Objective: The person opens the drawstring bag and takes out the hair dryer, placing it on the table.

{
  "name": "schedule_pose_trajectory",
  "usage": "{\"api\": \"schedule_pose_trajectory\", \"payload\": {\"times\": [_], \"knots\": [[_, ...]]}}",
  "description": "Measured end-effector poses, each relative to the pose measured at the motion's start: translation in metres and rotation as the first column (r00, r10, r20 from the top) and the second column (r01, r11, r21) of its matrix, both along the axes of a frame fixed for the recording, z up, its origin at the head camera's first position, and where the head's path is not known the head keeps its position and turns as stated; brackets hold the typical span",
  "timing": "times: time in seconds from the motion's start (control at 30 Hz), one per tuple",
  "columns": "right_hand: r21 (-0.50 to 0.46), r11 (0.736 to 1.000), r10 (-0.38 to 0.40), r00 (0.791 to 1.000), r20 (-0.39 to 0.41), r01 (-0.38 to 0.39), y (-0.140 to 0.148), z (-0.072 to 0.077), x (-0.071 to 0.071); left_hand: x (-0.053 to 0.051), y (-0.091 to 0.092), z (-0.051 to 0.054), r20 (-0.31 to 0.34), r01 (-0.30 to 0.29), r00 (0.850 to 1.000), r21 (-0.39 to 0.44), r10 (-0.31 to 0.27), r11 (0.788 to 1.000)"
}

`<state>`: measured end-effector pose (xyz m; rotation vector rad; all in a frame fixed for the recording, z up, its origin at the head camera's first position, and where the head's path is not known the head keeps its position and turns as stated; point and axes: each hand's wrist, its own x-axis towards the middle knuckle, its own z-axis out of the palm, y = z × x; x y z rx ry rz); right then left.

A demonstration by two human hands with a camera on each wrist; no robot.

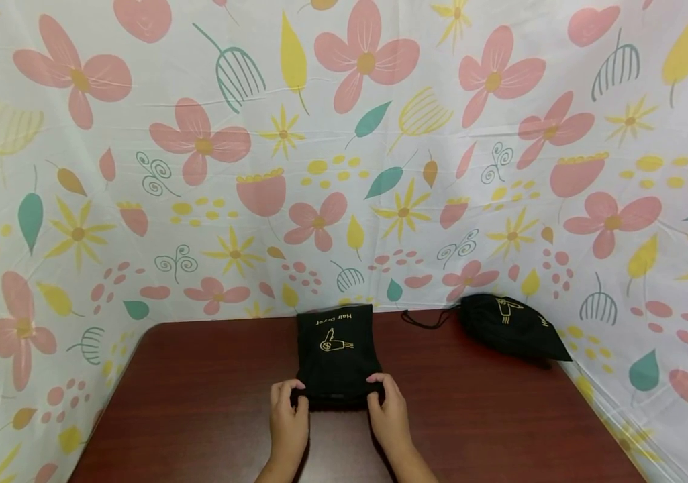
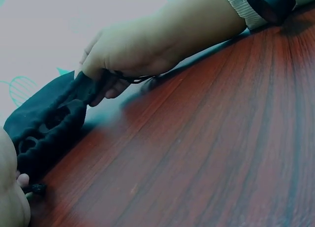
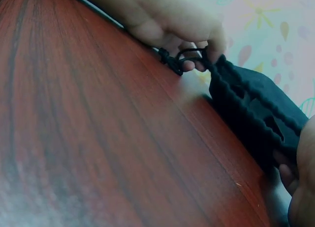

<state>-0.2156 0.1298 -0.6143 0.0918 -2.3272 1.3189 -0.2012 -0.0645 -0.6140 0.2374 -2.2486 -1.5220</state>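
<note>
A black drawstring pouch [image 1: 337, 355] with a gold hair dryer drawing and lettering lies flat on the table, its mouth toward me. At the mouth's left corner my left hand [image 1: 288, 417] pinches the cloth between thumb and fingers. My right hand [image 1: 390, 417] pinches the opposite corner the same way. Both wrist views show the gathered mouth [image 3: 248, 101] stretched between the hands and partly parted; what is inside is too dark to tell. A knotted black cord [image 3: 172, 60] hangs by the left hand's fingers, and a thin cord [image 2: 135, 80] shows by the right hand.
A second black drawstring pouch [image 1: 509, 329], bulging and with similar gold printing, lies at the table's back right. Its cord [image 1: 431, 320] trails left. The dark red wooden table [image 1: 199, 402] meets a floral-printed cloth [image 1: 319, 168] behind it and at both sides.
</note>
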Motion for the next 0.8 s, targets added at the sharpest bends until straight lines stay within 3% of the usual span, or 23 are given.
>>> {"api": "schedule_pose_trajectory", "payload": {"times": [0.13, 0.3, 0.53, 0.8], "knots": [[0.028, 1.000, 0.002, 1.000, -0.028, -0.001, 0.0003, -0.0014, -0.0008, 0.0002, 0.0003, 0.0003, 0.018, -0.008, 1.000, -0.028, 0.008, 1.000], [0.020, 1.000, -0.003, 1.000, 0.000, 0.003, 0.0018, -0.0001, -0.0011, 0.0001, 0.0001, 0.0016, 0.008, -0.016, 1.000, -0.046, 0.016, 0.999], [0.002, 1.000, -0.019, 1.000, 0.002, 0.019, 0.0021, 0.0013, 0.0000, 0.0001, -0.0018, 0.0009, 0.021, -0.016, 1.000, 0.002, 0.016, 1.000], [-0.040, 0.999, -0.020, 1.000, 0.001, 0.020, 0.0032, 0.0025, -0.0001, 0.0005, -0.0027, 0.0002, -0.016, -0.035, 0.999, 0.015, 0.036, 0.999]]}}
